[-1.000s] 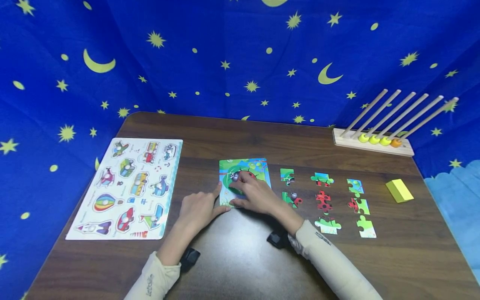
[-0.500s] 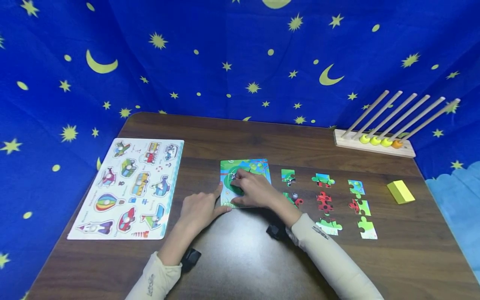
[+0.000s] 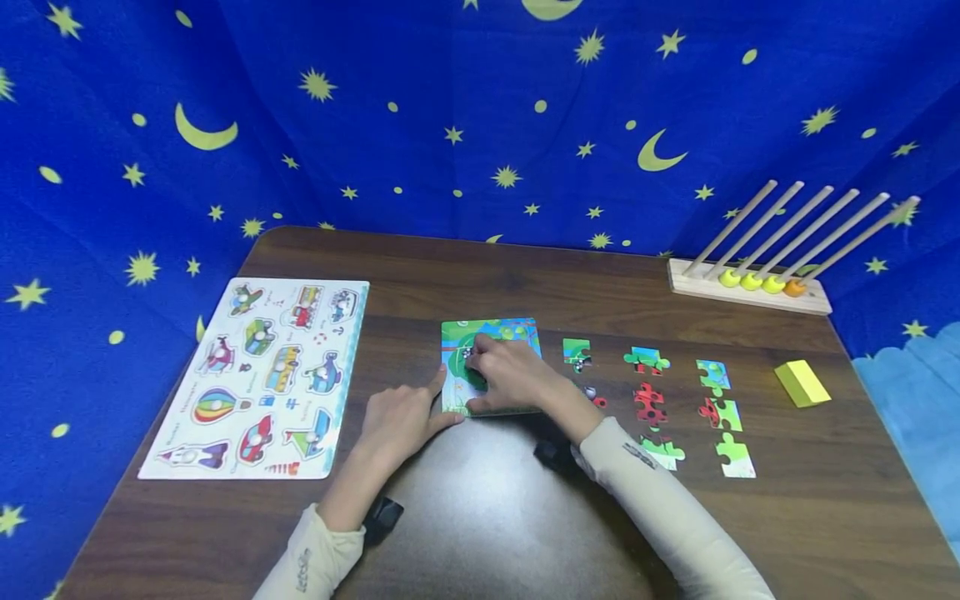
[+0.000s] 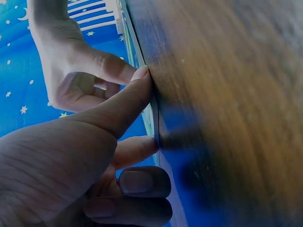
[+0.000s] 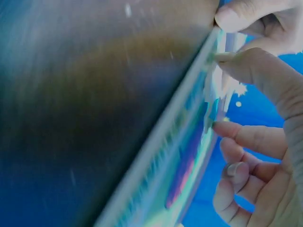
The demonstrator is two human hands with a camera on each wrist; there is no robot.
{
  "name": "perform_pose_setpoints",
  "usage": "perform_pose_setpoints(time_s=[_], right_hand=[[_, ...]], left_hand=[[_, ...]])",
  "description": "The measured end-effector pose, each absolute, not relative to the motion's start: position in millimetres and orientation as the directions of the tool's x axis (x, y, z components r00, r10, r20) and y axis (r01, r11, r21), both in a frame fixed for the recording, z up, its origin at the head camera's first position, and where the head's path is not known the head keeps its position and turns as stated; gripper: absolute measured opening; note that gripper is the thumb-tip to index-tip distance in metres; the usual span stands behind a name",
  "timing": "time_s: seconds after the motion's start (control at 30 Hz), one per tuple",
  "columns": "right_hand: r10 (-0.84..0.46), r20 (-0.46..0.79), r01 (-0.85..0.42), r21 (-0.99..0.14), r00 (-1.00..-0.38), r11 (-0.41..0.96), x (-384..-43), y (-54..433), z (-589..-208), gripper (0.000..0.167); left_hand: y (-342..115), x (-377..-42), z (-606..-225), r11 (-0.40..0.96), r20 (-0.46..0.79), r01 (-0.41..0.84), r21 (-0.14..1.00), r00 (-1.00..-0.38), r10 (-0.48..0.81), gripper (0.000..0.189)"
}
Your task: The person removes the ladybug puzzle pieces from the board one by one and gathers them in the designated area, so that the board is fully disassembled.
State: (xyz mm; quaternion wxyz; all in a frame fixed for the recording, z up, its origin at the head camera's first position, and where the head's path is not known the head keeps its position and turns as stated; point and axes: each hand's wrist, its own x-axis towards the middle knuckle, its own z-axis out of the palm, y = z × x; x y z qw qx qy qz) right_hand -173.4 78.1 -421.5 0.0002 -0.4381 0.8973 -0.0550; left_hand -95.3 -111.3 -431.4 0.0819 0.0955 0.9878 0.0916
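A small green and blue puzzle board [image 3: 453, 393] lies on the table in front of me. My left hand [image 3: 397, 423] is at its near left corner, index finger along the left edge and thumb at the front edge. Over the board is my right hand [image 3: 513, 375]; in the right wrist view its thumb and index finger pinch a jigsaw piece [image 5: 211, 101] on the board's face. In the head view that hand covers the piece and much of the picture. Several loose ladybug jigsaw pieces [image 3: 649, 404] lie in rows to the right, partly behind my right forearm.
A white peg puzzle board [image 3: 255, 379] with vehicle pictures lies on the left. A yellow block [image 3: 802, 383] sits at the right. Behind it stands a wooden rack [image 3: 750, 287] with slanted rods and several beads. A blue starry cloth [image 3: 420, 150] hangs behind the table [image 3: 480, 283].
My right hand shifts slightly on the board and covers the ladybug picture that showed beside it earlier. My left hand stays at the corner.
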Motion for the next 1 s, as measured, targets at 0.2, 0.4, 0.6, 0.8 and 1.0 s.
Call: perform_pose_setpoints(time_s=[0.2,0.4,0.6,0.8,1.0], right_hand=[[-0.763,0.073,-0.764,-0.145,-0.642,0.629,-175.1,99.9,-412.5,0.054],[-0.739,0.047,-0.728,-0.224,-0.672,0.648,-165.6,129.0,-404.8,0.054],[-0.739,0.025,-0.728,-0.194,-0.674,0.657,-146.9,158.5,-401.5,0.057],[-0.722,0.016,-0.714,-0.16,-0.692,0.681,-125.7,186.8,-403.5,0.058],[-0.719,0.018,-0.713,-0.147,-0.695,0.686,-109.3,212.6,-414.5,0.056]], left_hand=[[-108.3,-96.4,-431.0,0.971,-0.167,0.16,0.179,-0.967,0.191,0.082],[-107.7,-97.6,-430.0,0.974,-0.192,0.145,0.176,-0.965,0.179,0.082],[-108.4,-97.3,-431.3,0.972,-0.187,0.14,0.189,-0.967,0.175,0.084],[-109.2,-97.4,-431.6,0.968,-0.178,0.139,0.21,-0.968,0.178,0.084],[-108.0,-97.3,-431.4,0.966,-0.184,0.141,0.217,-0.966,0.183,0.084]])
